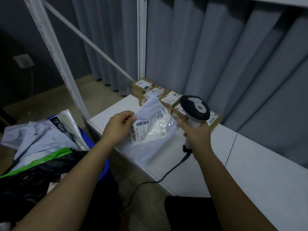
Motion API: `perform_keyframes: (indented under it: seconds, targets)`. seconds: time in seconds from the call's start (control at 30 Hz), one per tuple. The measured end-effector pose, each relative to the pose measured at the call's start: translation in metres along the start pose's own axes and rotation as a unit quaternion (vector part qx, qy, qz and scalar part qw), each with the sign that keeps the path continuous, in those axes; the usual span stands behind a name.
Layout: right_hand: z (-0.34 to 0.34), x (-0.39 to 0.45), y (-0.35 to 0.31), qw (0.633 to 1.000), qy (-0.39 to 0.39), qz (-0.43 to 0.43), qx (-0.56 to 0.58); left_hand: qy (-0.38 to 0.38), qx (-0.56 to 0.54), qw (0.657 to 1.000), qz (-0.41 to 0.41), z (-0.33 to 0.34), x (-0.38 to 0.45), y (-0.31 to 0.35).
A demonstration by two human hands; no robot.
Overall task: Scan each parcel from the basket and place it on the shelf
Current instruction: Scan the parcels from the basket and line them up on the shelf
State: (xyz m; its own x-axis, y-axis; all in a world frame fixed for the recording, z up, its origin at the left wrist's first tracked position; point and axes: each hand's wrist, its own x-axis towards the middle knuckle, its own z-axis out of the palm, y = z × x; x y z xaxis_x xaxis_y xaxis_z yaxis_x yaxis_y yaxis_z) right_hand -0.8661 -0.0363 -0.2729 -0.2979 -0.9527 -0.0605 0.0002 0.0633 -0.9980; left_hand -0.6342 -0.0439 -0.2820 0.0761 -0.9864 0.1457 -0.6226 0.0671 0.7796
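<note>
**Parcel held up to the scanner over the shelf**

The white shelf [191, 164] carries a row of brown boxes [170, 99] along its back. At left a blue basket [104, 165] holds more bags. The grey parcel [155, 130] hangs over the shelf's front edge, long axis running up and away, barcode label facing the camera. The left hand [116, 127] pinches its left edge. The right hand [197, 135] has its fingers curled around the scanner [195, 109], head aimed toward the parcel.

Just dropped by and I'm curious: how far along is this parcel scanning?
Done: several cardboard boxes already sit on the white shelf. In hand: the left hand pinches a grey mailer bag, barcode label up, while the right hand grips the barcode scanner. Left: more bags fill the blue basket.
</note>
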Motion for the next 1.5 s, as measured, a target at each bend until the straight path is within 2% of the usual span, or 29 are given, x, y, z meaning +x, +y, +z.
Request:
perform_keyframes:
  seconds: [0.13,0.23,0.3,0.4,0.5,0.57,0.6,0.67,0.73,0.8,1.03,1.1,1.2,1.27,1.4,1.5]
  targets:
    - [-0.009,-0.002,-0.004,0.999,-0.022,-0.028,0.008,-0.11,0.14,0.979,0.103,0.01,-0.004,0.01]
    - [-0.003,-0.007,0.002,0.994,-0.075,-0.055,-0.052,-0.162,0.18,0.958,0.156,0.018,-0.004,0.011]
    - [0.004,-0.011,0.009,0.985,-0.12,-0.057,-0.109,-0.163,0.178,0.956,0.164,0.023,-0.006,0.012]
    - [0.012,-0.015,0.013,0.971,-0.156,-0.051,-0.174,-0.128,0.125,0.974,0.137,0.026,-0.008,0.017]
    - [0.015,-0.016,0.011,0.966,-0.155,-0.057,-0.197,-0.06,0.172,0.974,0.137,0.023,-0.007,0.014]
    - [0.015,-0.015,0.008,0.977,-0.14,-0.041,-0.158,0.017,0.195,0.972,0.131,0.02,-0.007,0.009]
    - [0.014,-0.013,0.008,0.982,-0.129,-0.027,-0.132,0.05,0.169,0.979,0.103,0.018,-0.007,0.007]
    - [0.012,-0.01,0.004,0.99,-0.108,0.0,-0.087,0.077,0.051,0.996,-0.001,0.009,-0.005,0.007]
    - [0.011,-0.006,0.003,0.993,-0.093,0.015,-0.068,0.048,-0.081,0.991,-0.093,0.002,-0.001,0.001]
    - [0.01,-0.004,0.004,0.994,-0.084,0.028,-0.066,0.002,-0.144,0.985,-0.098,-0.004,0.001,-0.009]
    - [0.007,-0.001,0.011,0.992,-0.035,-0.039,-0.117,0.001,-0.112,0.99,-0.084,-0.003,0.003,-0.027]
    - [0.005,-0.002,0.013,0.986,-0.062,-0.046,-0.149,0.002,-0.109,0.99,-0.086,-0.003,0.003,-0.029]
    - [0.004,-0.011,0.013,0.971,-0.155,-0.01,-0.182,0.007,-0.118,0.989,-0.09,-0.002,0.003,-0.034]
    - [0.001,-0.015,0.013,0.956,-0.19,-0.018,-0.221,0.013,-0.12,0.987,-0.103,-0.002,0.004,-0.037]
    - [-0.006,-0.019,0.007,0.934,-0.242,-0.044,-0.259,0.018,-0.112,0.986,-0.125,-0.003,0.005,-0.04]
    - [-0.01,-0.02,0.003,0.923,-0.236,-0.051,-0.298,0.024,-0.104,0.985,-0.135,-0.003,0.005,-0.04]
